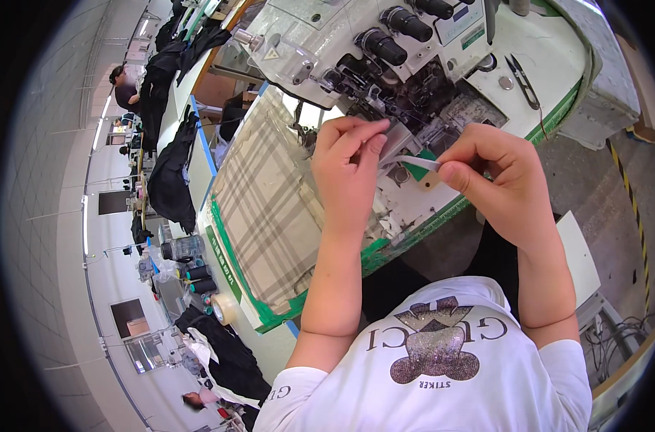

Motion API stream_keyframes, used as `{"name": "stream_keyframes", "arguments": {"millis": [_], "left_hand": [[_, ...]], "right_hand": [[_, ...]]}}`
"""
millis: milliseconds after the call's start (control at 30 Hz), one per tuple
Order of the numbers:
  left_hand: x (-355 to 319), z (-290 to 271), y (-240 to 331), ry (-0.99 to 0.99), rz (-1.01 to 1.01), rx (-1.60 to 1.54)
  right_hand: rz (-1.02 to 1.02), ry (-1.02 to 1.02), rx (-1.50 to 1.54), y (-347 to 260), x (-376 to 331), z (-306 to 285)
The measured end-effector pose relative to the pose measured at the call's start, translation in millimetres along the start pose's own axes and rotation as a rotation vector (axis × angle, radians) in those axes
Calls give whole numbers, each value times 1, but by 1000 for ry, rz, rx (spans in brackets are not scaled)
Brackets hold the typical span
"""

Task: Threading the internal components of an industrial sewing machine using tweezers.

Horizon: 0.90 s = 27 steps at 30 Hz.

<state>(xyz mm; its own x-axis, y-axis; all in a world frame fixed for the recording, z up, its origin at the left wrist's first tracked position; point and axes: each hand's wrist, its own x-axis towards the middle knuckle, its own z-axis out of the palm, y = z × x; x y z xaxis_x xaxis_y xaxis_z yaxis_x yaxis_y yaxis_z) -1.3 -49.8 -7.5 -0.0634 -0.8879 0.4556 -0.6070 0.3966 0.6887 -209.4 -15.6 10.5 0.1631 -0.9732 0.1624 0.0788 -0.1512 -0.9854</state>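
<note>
Both my hands are up against the front of a white overlock sewing machine (298, 43), whose metal working parts lie exposed. Thumb and forefinger of my left hand (349, 155) pinch together near the needle area; anything as fine as a thread between them is too small to see. My right hand (496, 173) grips a slim, pale, tapered tool that looks like tweezers (419, 163). Its narrow end points left, into the machine's lower front. A small green patch (415, 171) shows just beneath the tool. My fingers hide part of the mechanism.
Black-handled thread snips (523, 83) lie on the machine table at the right. Plaid-patterned covering (262, 209) spans the table's left part, edged with green tape. Beyond are a clear tape roll (223, 308), thread cones (200, 279) and black garments (170, 173). Other people sit farther left.
</note>
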Motion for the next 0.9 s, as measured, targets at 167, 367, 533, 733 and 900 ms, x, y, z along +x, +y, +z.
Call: {"name": "stream_keyframes", "arguments": {"millis": [167,367,533,733,900], "left_hand": [[0,2,-10,55,-52,38],[6,3,-12,85,-107,163],[20,1,-20,86,-132,166],[25,5,-19,71,-279,-1],[24,6,-18,96,-196,46]], "right_hand": [[-78,125,-263,1,14,4],[-355,207,-990,7,32,20],[-382,189,-1122,2,41,34],[-420,146,-1237,-3,47,40],[-427,139,-1318,-10,47,46]]}}
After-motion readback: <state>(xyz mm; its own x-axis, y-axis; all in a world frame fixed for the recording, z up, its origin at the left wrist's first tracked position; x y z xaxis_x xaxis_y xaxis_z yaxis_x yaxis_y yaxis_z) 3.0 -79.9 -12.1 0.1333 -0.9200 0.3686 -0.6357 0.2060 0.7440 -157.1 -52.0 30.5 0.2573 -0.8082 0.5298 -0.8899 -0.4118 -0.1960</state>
